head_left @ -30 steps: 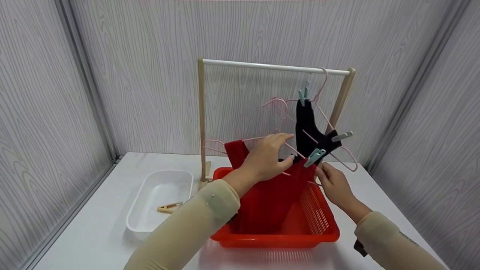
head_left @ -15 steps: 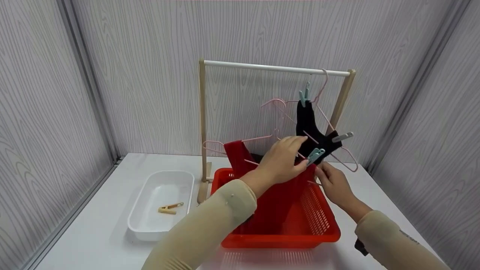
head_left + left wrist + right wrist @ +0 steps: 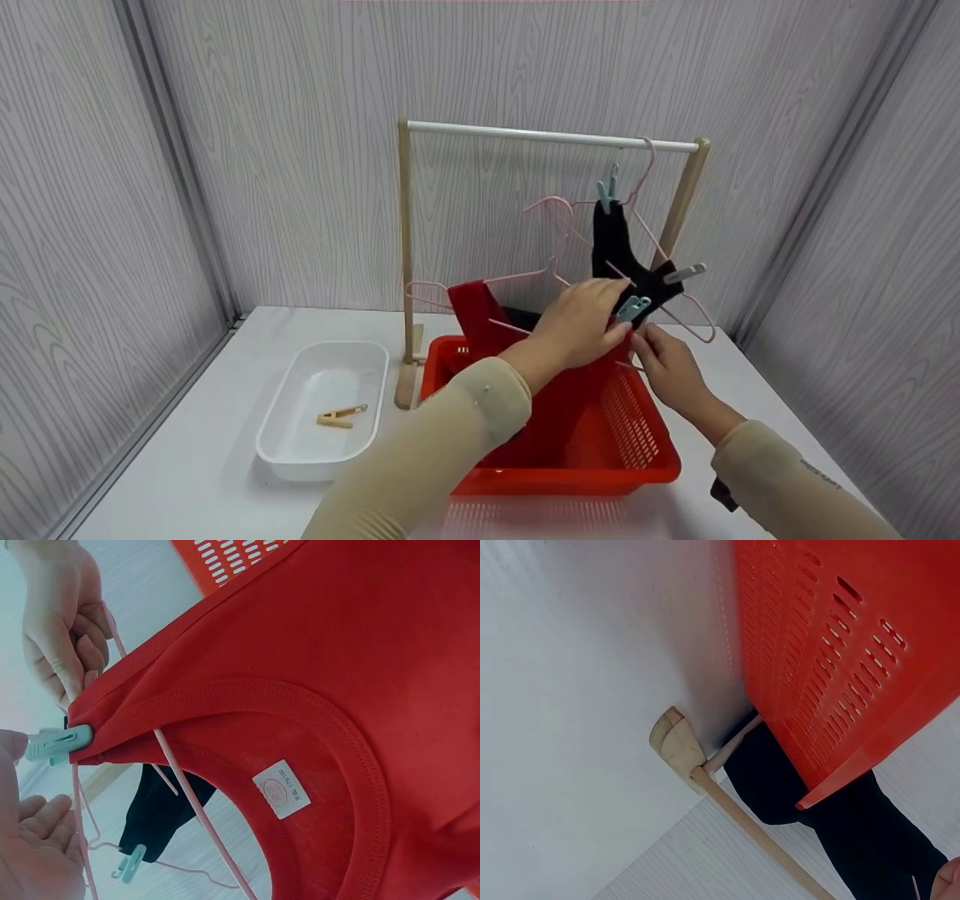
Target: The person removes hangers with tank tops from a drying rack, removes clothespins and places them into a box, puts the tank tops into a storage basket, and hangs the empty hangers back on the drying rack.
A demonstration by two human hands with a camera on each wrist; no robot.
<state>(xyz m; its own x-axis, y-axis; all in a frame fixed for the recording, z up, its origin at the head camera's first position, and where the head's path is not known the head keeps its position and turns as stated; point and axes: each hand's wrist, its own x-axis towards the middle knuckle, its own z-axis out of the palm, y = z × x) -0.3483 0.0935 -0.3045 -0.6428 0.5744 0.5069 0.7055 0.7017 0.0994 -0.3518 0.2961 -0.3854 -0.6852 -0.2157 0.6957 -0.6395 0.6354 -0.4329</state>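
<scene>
A red tank top (image 3: 330, 645) lies over a pink hanger (image 3: 517, 277), partly inside the red basket (image 3: 577, 481). On its right shoulder strap sits a light green clothespin (image 3: 634, 307). My right hand (image 3: 671, 371) pinches the strap's edge below that clothespin, beside the hanger's end. My left hand (image 3: 576, 322) is at the clothespin; in the left wrist view its thumb is by the clip's end, while its fingers stay apart beside the pink wire. Behind, a black garment (image 3: 616, 244) hangs from another pink hanger, held by a green clothespin (image 3: 608, 187) and a grey clothespin (image 3: 685, 274).
A wooden rack with a white bar (image 3: 525, 134) stands behind the basket. At the left, a white tray (image 3: 274, 439) contains a tan clothespin (image 3: 337, 417). One wooden rack foot (image 3: 679, 746) shows beside the basket in the right wrist view. Wood-grain panels enclose the table.
My left hand has moved right across the red tank top to the clothespin on its strap. The right hand has kept its place at the strap.
</scene>
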